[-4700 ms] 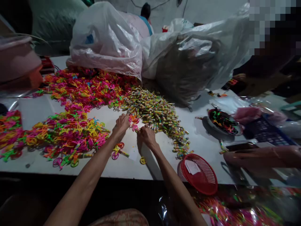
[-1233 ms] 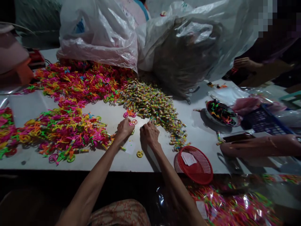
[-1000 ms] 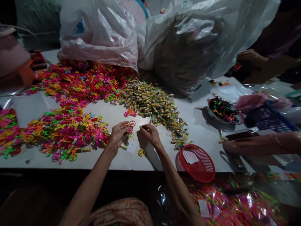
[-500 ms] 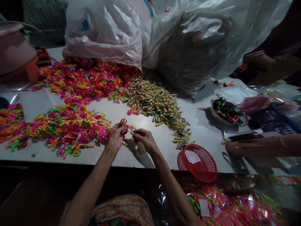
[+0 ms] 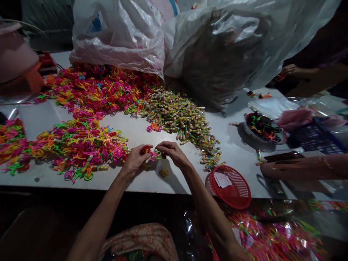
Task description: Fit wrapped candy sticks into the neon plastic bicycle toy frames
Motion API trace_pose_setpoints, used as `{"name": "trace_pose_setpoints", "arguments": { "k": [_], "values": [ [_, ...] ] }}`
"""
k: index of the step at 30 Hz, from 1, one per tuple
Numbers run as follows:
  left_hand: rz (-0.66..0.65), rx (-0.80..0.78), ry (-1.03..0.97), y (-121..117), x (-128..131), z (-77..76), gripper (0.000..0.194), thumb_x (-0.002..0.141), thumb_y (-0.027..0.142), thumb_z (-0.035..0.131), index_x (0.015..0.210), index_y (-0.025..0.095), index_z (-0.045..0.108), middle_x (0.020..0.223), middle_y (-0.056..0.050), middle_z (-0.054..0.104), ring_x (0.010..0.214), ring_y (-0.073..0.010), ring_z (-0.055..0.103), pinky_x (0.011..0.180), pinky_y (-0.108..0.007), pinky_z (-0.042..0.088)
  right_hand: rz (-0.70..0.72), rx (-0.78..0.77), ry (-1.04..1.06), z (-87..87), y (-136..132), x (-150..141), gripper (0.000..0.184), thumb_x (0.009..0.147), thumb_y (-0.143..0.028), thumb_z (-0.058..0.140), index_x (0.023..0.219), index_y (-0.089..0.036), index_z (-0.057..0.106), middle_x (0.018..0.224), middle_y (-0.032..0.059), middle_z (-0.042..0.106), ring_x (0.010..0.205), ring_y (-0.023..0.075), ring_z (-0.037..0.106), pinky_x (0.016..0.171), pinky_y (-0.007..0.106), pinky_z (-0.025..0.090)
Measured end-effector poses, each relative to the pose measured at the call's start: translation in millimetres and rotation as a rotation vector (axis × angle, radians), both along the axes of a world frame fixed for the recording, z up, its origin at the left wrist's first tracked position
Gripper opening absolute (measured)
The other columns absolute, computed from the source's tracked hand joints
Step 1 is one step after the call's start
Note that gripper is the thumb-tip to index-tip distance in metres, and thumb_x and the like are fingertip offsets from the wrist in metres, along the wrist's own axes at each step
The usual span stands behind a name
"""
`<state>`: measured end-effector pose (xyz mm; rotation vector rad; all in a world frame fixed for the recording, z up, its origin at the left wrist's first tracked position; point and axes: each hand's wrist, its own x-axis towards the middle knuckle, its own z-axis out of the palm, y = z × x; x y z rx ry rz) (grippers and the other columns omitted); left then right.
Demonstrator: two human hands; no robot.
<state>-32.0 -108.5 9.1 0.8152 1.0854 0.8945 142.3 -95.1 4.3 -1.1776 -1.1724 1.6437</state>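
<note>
My left hand point(image 5: 136, 160) pinches a small plastic toy bicycle point(image 5: 154, 154), pink with a red wheel on the side of my left fingers. Just right of it, my right hand point(image 5: 175, 154) has its fingertips closed at the toy's other end; the small thing between them is too dark to make out. Below the hands a yellow ring-shaped piece point(image 5: 164, 173) lies on the white table point(image 5: 130, 127). A loose pink and orange toy bicycle point(image 5: 154, 127) rests farther back.
Heaped colourful plastic toys point(image 5: 89, 141) spread on the left. Behind lies a pile of small printed tubes point(image 5: 176, 112). A red basket point(image 5: 231, 186) with paper sits at the front right, beyond it a bowl point(image 5: 263, 128). Large plastic bags point(image 5: 119, 40) stand behind. Another person's hand point(image 5: 292, 69) shows far right.
Both hands have turned, and my right hand has come up slightly with its fingers bent over the toy's end. The red wheel is now partly covered by my left fingers.
</note>
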Motion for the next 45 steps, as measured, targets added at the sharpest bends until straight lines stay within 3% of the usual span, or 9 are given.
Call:
{"name": "trace_pose_setpoints", "arguments": {
  "k": [5,11,14,19,30,33,37,40,45],
  "values": [
    [-0.028,-0.045,-0.062,0,-2,1.6,0.043,0.047,0.012,0.079,0.090,0.014,0.073,0.078,-0.002,0.070,0.062,-0.0092,0.059,0.055,-0.020,0.045,0.106,-0.012,0.073,-4.2,-7,1,0.025,0.068,-0.038,0.073,0.069,-0.014,0.066,0.053,-0.0044,0.054,0.046,0.0059,0.044,0.047,0.021,0.032],
    [-0.188,-0.067,-0.113,-1,-5,2.5,0.033,0.052,0.016,0.079,0.085,0.013,0.075,0.075,-0.004,0.071,0.063,-0.0104,0.060,0.059,-0.021,0.046,0.144,-0.078,0.195,-7.8,-9,2,0.031,0.064,-0.040,0.079,0.072,-0.014,0.064,0.055,-0.0045,0.057,0.045,0.0056,0.048,0.045,0.019,0.034],
    [-0.161,-0.073,-0.118,-3,-5,-0.2,0.033,0.051,0.018,0.080,0.084,0.013,0.076,0.075,-0.005,0.072,0.063,-0.0111,0.060,0.060,-0.022,0.046,0.185,-0.069,0.196,-6.0,-10,2,0.031,0.064,-0.040,0.078,0.069,-0.014,0.063,0.051,-0.0052,0.055,0.042,0.0055,0.047,0.044,0.020,0.033],
    [-0.050,0.025,0.084,-5,-8,0.7,0.030,0.049,0.019,0.079,0.079,0.014,0.076,0.074,-0.005,0.073,0.065,-0.0138,0.061,0.062,-0.025,0.047,0.093,0.054,0.050,1.4,-20,-5,0.024,0.069,-0.036,0.074,0.071,-0.014,0.064,0.052,-0.0040,0.058,0.047,0.0073,0.050,0.049,0.022,0.038],
    [-0.143,0.293,0.428,4,-23,3.8,0.016,0.058,0.021,0.065,0.072,0.022,0.074,0.072,-0.003,0.072,0.068,-0.0197,0.062,0.062,-0.028,0.047,0.051,0.125,-0.096,-5.8,-23,-29,0.027,0.073,-0.042,0.069,0.077,-0.016,0.065,0.060,-0.0025,0.059,0.051,0.0098,0.052,0.052,0.024,0.042],
    [-0.069,0.508,0.927,12,-49,19.7,0.020,0.066,0.019,0.059,0.080,0.023,0.073,0.085,-0.005,0.072,0.086,-0.0251,0.062,0.082,-0.035,0.047,-0.009,0.235,-0.291,-5.0,-10,-18,0.032,0.078,-0.042,0.065,0.099,-0.017,0.066,0.085,0.0033,0.065,0.063,0.0120,0.058,0.059,0.026,0.046],
    [0.020,0.691,1.465,39,-59,39.7,0.034,0.076,0.019,0.052,0.107,0.017,0.067,0.118,-0.015,0.061,0.116,-0.0364,0.049,0.100,-0.053,0.035,-0.219,0.287,-1.053,5.0,19,24,0.023,0.085,-0.026,0.056,0.103,-0.016,0.065,0.109,0.0122,0.061,0.085,0.0201,0.061,0.072,0.031,0.045],
    [-0.126,0.711,1.363,71,-23,28.6,0.037,0.077,0.009,0.046,0.107,0.015,0.066,0.120,-0.017,0.061,0.119,-0.0352,0.049,0.102,-0.052,0.033,-0.146,0.185,-1.490,8.4,32,43,0.022,0.087,-0.019,0.049,0.100,-0.016,0.066,0.113,0.0137,0.059,0.095,0.0242,0.060,0.073,0.030,0.042],
    [-0.267,0.691,1.177,105,46,-13.1,0.048,0.078,0.001,0.040,0.116,0.021,0.062,0.132,-0.011,0.057,0.132,-0.0267,0.040,0.110,-0.046,0.028,-0.012,0.205,-1.590,6.4,25,49,0.026,0.086,-0.015,0.044,0.102,-0.017,0.064,0.108,0.0113,0.060,0.095,0.0221,0.060,0.069,0.027,0.040]
  ]
}}
